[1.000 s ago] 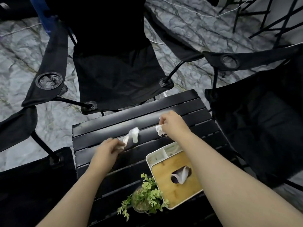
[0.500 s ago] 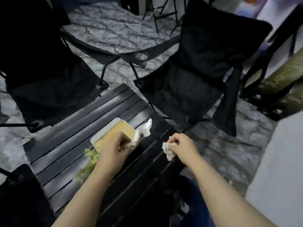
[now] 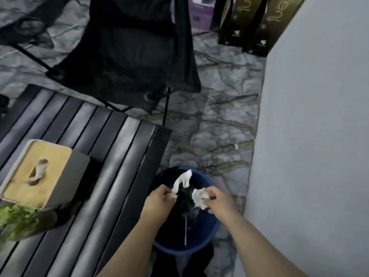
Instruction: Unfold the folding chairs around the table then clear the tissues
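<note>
Both my hands hover over a blue bin (image 3: 214, 230) on the floor, just past the right end of the black slatted table (image 3: 103, 156). My left hand (image 3: 159, 200) pinches a long white tissue (image 3: 182, 179) that sticks up above the bin's opening. My right hand (image 3: 219, 200) grips a crumpled white tissue (image 3: 198, 197) beside it. An unfolded black folding chair (image 3: 127, 47) stands beyond the table's far corner.
A tissue box with a wooden lid (image 3: 38, 172) and a small green plant (image 3: 16, 220) sit on the table's left part. A grey wall (image 3: 319, 136) rises close on the right. Dark boxes (image 3: 257, 23) lean at the back. The floor is marbled grey.
I turned right from the table. Both hands carried their tissues off the tabletop and now hold them over the blue bin.
</note>
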`<control>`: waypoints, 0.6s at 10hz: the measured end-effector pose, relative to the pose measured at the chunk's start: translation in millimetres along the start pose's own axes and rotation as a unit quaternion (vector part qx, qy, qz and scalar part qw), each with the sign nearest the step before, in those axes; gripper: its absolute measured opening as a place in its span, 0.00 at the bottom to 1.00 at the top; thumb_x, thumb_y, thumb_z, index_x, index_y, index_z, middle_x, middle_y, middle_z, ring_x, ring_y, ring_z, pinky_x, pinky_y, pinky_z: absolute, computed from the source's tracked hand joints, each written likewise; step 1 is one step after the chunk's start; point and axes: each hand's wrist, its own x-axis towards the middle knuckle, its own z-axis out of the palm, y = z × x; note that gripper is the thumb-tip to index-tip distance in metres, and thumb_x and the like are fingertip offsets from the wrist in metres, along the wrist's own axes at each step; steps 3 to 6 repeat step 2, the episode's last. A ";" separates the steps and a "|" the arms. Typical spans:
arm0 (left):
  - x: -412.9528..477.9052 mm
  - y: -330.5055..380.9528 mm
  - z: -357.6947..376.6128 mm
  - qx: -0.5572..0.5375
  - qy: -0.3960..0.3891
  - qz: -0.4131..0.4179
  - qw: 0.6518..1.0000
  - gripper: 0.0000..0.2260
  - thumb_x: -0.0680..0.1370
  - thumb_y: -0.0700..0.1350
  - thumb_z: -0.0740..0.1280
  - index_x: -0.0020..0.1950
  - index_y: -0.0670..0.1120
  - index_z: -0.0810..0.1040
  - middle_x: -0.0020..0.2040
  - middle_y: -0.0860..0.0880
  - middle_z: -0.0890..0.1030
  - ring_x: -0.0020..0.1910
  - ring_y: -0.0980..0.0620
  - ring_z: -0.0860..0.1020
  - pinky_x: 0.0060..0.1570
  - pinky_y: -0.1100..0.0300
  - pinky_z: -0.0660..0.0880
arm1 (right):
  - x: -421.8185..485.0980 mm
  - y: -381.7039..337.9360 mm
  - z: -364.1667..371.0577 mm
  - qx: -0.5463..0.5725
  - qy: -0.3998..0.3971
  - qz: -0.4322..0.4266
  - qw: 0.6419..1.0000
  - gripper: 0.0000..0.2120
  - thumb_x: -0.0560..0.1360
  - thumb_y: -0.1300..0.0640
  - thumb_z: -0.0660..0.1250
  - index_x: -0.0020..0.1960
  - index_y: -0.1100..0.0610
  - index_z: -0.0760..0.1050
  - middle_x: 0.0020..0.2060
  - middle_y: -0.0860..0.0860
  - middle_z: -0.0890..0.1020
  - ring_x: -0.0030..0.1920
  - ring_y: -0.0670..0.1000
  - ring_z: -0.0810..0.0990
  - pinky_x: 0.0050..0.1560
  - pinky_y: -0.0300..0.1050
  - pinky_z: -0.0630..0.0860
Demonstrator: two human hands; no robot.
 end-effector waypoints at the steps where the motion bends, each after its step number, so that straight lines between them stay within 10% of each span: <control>1: 18.3 0.8 6.4 0.069 -0.047 -0.012 0.996 0.18 0.75 0.51 0.66 0.63 0.49 0.72 0.60 0.47 0.73 0.53 0.49 0.74 0.45 0.61 0.68 | -0.4 26.4 -5.5 0.079 -0.022 0.084 0.993 0.13 0.74 0.59 0.67 0.57 0.50 0.74 0.54 0.50 0.73 0.52 0.53 0.77 0.45 0.47 0.79; 6: 16.9 5.9 -1.0 0.091 -0.059 -0.036 0.994 0.18 0.76 0.52 0.64 0.65 0.48 0.70 0.62 0.45 0.72 0.52 0.49 0.72 0.46 0.60 0.70 | -10.4 39.7 -19.1 0.101 -0.003 0.094 0.990 0.10 0.75 0.58 0.66 0.54 0.49 0.72 0.56 0.53 0.76 0.52 0.53 0.77 0.47 0.46 0.77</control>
